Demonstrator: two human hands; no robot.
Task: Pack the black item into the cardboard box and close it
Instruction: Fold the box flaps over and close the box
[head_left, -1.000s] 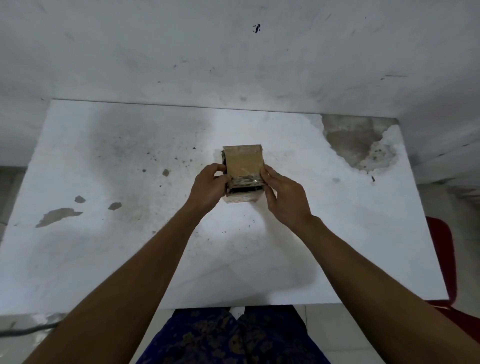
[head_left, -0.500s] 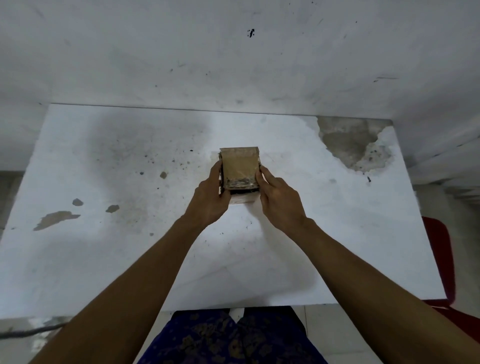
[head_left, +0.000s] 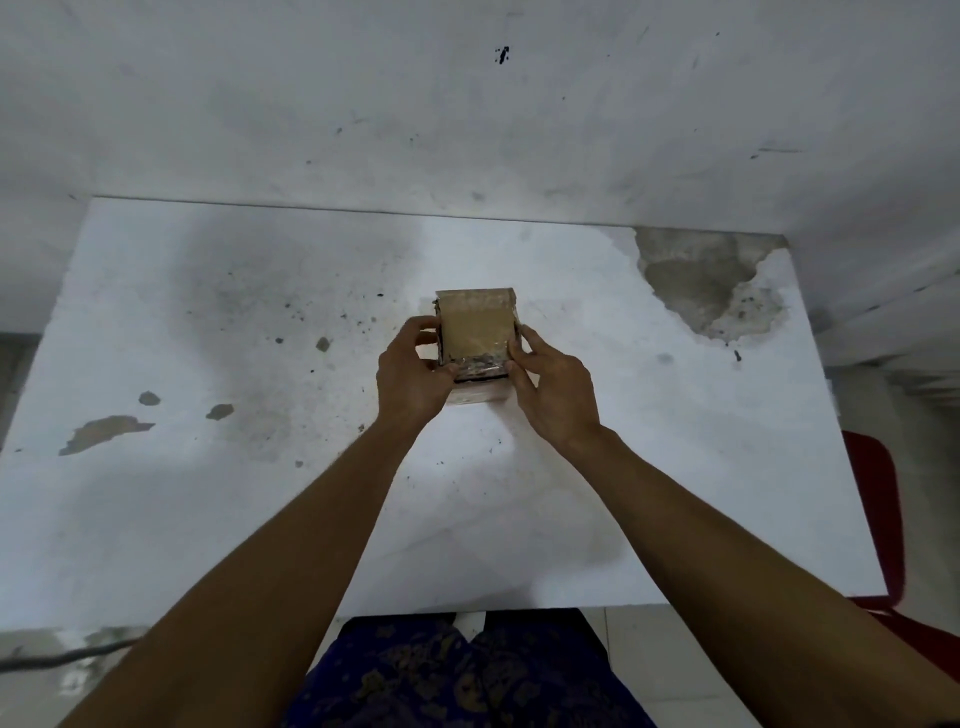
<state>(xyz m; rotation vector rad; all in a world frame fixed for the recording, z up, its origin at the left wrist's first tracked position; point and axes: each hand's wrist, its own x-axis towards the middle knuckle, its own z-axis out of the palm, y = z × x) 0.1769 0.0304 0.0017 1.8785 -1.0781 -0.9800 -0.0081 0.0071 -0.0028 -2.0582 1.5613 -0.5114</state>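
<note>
A small brown cardboard box (head_left: 475, 325) stands on the white table (head_left: 208, 493), near its middle. Its top flap lies almost flat over the opening. A thin dark strip of the black item (head_left: 480, 378) shows under the flap's near edge. My left hand (head_left: 410, 376) grips the box's left side, thumb on the flap's near corner. My right hand (head_left: 558, 395) holds the right side, thumb pressing the flap's near right corner. Shiny tape covers the flap's near edge.
The tabletop is worn, with a large peeled patch (head_left: 706, 283) at the far right and small chips (head_left: 104, 431) at the left. A white wall rises behind the table. A red chair (head_left: 878, 519) stands at the right edge.
Both hands slid up around the box sides and the thumbs came onto the flap's near edge. The flap now lies lower over the opening, hiding more of the black item.
</note>
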